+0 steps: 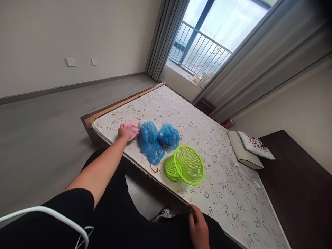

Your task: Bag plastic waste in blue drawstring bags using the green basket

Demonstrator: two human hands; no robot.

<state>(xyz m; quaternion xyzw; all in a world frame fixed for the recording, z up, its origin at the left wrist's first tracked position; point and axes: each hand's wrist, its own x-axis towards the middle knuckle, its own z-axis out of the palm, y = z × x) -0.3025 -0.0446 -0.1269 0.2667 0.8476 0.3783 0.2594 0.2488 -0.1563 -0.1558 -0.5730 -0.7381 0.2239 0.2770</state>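
My left hand (pixel 123 132) is closed on a pink cloth (pixel 132 130), which bunches up on the mattress (pixel 160 107) near its edge. Just right of the cloth lie two blue plastic bags (pixel 149 138) (pixel 169 135), crumpled and puffed up, with red drawstrings trailing from them. A lime-green mesh basket (pixel 185 164) leans beside the bags, its mouth tilted toward me and nothing visible inside. My right hand (pixel 198 224) rests by my leg at the mattress edge, loosely bent, thumb apart from the fingers, holding nothing that I can see.
The lettered mattress sits in a wooden bed frame (pixel 124 100). A beige cushion (pixel 243 150) and a printed pillow (pixel 255 145) lie by the dark headboard (pixel 293 169). Grey curtains (pixel 168 34) flank a window. A white curved tube (pixel 52 214) crosses the lower left.
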